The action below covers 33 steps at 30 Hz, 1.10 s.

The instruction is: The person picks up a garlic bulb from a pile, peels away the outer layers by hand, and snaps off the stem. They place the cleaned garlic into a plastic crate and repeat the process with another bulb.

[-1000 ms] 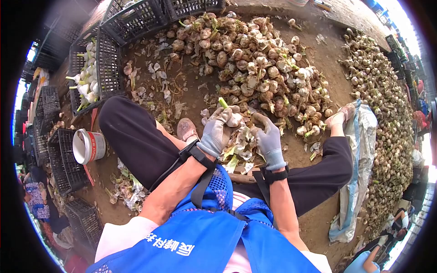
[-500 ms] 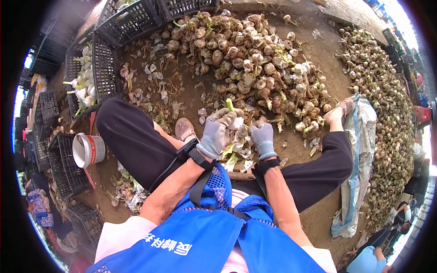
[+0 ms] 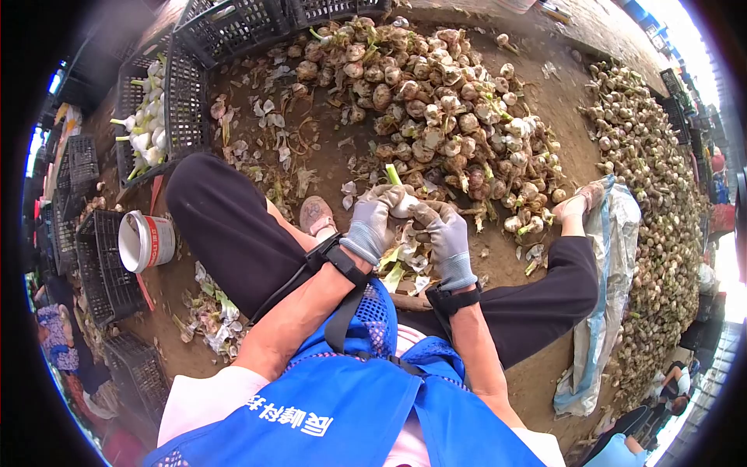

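Curled tight round one garlic bulb [image 3: 402,204] in the gloved left hand [image 3: 372,222], stem up; pinching its skin with the right hand [image 3: 445,233], lifted back up to it just now, likely stripping again; over loose peelings [image 3: 401,263], before the garlic heap [image 3: 443,101]

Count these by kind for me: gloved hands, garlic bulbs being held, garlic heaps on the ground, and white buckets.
Gloved hands: 2, left hand and right hand
Held garlic bulb: 1
Garlic heaps: 2, front heap and right-side heap
White bucket: 1
Total: 6
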### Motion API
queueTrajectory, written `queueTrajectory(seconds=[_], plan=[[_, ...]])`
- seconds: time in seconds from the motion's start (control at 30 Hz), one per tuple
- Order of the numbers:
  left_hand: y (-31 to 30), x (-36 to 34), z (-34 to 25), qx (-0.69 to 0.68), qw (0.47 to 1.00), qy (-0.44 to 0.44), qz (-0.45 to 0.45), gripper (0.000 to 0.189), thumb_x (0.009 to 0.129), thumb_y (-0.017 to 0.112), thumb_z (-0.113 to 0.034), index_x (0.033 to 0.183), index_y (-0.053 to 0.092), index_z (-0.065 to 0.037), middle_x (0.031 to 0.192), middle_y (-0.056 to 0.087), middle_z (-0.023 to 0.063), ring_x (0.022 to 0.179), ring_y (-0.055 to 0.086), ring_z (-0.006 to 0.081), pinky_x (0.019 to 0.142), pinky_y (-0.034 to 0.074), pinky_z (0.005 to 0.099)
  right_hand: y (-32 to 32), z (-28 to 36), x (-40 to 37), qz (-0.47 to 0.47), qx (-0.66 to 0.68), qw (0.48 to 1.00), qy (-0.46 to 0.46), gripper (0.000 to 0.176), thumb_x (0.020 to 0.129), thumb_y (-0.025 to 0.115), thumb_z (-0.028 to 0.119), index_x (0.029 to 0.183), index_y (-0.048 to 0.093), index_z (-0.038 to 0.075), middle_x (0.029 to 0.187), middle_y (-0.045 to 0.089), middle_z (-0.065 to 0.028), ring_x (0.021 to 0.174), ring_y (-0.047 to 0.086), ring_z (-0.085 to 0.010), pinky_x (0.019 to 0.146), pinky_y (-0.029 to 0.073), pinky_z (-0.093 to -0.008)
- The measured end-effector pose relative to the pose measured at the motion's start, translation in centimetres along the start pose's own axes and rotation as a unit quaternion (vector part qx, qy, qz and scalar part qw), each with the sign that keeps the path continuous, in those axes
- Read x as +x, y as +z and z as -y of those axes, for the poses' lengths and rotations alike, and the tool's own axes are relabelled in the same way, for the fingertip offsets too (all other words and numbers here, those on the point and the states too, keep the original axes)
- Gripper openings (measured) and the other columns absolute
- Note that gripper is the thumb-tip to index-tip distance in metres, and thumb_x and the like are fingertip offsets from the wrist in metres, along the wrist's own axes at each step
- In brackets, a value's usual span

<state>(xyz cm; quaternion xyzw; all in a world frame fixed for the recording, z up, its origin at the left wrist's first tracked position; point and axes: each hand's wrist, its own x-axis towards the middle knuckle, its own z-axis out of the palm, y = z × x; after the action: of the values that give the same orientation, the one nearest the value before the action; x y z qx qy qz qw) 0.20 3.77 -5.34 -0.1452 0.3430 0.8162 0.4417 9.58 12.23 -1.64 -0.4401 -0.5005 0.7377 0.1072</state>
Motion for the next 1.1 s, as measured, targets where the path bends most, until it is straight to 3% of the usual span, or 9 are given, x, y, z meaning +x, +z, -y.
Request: queueTrajectory(seconds=[0.3,0.43,0.5,0.6,0.67,0.8,0.9,0.97,1.1], plan=[[-0.6,-0.1,0.2,0.063,0.998,0.013,0.027,0.015,0.087,0.051,-0.007,0.095,0.055,0.004,0.091,0.059,0.0143,0.078,0.060,0.0210,0.071,0.051,0.0309,-0.4,0.6,-0.3,0.054,0.047,0.997,0.041,0.026,0.081,0.064,0.019,0.098,0.059,0.000,0.068,0.058,-0.0015,0.052,0.050,-0.0059,0.045,0.041,-0.0187],[-1.2,0.7,0.1,-0.021,0.995,-0.020,0.093,0.018,0.088,0.049,-0.009,0.096,0.055,0.006,0.092,0.059,0.0144,0.079,0.059,0.0216,0.071,0.051,0.0311,-1.7,-0.6,0.1,0.086,0.147,0.982,0.083,0.022,0.084,0.059,0.013,0.099,0.058,-0.003,0.084,0.063,-0.0087,0.068,0.061,-0.0144,0.060,0.052,-0.0250],[-0.2,0.3,0.0,-0.026,0.998,-0.024,0.048,0.008,0.086,0.052,-0.004,0.089,0.055,0.003,0.082,0.059,0.0126,0.068,0.059,0.0201,0.062,0.052,0.0285,-1.8,-0.5,0.1,0.084,0.142,0.982,0.093,0.023,0.083,0.058,0.009,0.103,0.057,-0.004,0.088,0.063,-0.0097,0.071,0.061,-0.0165,0.063,0.052,-0.0264],[0.8,-0.2,-0.1,-0.003,1.000,0.025,0.002,0.008,0.086,0.054,-0.005,0.088,0.056,0.002,0.083,0.060,0.0109,0.066,0.059,0.0186,0.057,0.052,0.0271,-1.2,0.7,-0.6,0.067,0.105,0.991,0.052,0.023,0.083,0.059,0.010,0.101,0.057,-0.004,0.084,0.063,-0.0085,0.065,0.060,-0.0119,0.057,0.050,-0.0228],[1.1,-0.3,0.0,0.074,0.995,0.067,-0.031,0.006,0.085,0.056,-0.006,0.085,0.057,0.000,0.080,0.060,0.0093,0.063,0.059,0.0166,0.054,0.051,0.0267,-0.7,0.7,-0.8,0.024,-0.042,0.996,-0.079,0.027,0.081,0.060,0.007,0.105,0.056,-0.006,0.086,0.063,-0.0083,0.068,0.057,-0.0090,0.060,0.048,-0.0215],[1.1,-0.3,0.2,0.161,0.982,0.099,-0.027,0.003,0.083,0.059,-0.004,0.082,0.058,-0.001,0.076,0.061,0.0080,0.061,0.058,0.0140,0.053,0.051,0.0264,-0.2,1.0,-0.8,0.010,-0.030,0.994,-0.106,0.027,0.082,0.059,0.009,0.105,0.056,-0.005,0.089,0.063,-0.0087,0.074,0.058,-0.0092,0.063,0.047,-0.0227],[1.0,-0.2,0.2,0.096,0.991,0.071,-0.052,0.008,0.086,0.055,-0.008,0.081,0.058,-0.002,0.074,0.061,0.0090,0.058,0.058,0.0144,0.051,0.050,0.0255,-0.7,1.0,-0.7,0.032,0.107,0.994,0.000,0.027,0.086,0.057,0.016,0.104,0.057,-0.003,0.092,0.063,-0.0087,0.077,0.060,-0.0122,0.063,0.048,-0.0231],[0.6,-0.9,-0.7,0.085,0.994,-0.032,0.060,0.016,0.090,0.048,-0.014,0.086,0.057,-0.001,0.083,0.061,0.0094,0.072,0.060,0.0164,0.063,0.052,0.0291,-1.2,0.7,-0.4,0.042,0.106,0.993,-0.010,0.028,0.088,0.055,0.022,0.105,0.057,0.000,0.093,0.063,-0.0080,0.079,0.062,-0.0145,0.063,0.049,-0.0235],[2.9,-2.3,-1.9,0.106,0.983,-0.144,0.030,0.016,0.088,0.045,-0.013,0.089,0.056,-0.001,0.077,0.058,0.0057,0.056,0.053,0.0123,0.050,0.047,0.0234,-1.1,1.4,-0.8,0.021,0.107,0.993,-0.036,0.029,0.089,0.053,0.019,0.109,0.054,-0.001,0.094,0.061,-0.0074,0.078,0.061,-0.0149,0.064,0.050,-0.0243]])
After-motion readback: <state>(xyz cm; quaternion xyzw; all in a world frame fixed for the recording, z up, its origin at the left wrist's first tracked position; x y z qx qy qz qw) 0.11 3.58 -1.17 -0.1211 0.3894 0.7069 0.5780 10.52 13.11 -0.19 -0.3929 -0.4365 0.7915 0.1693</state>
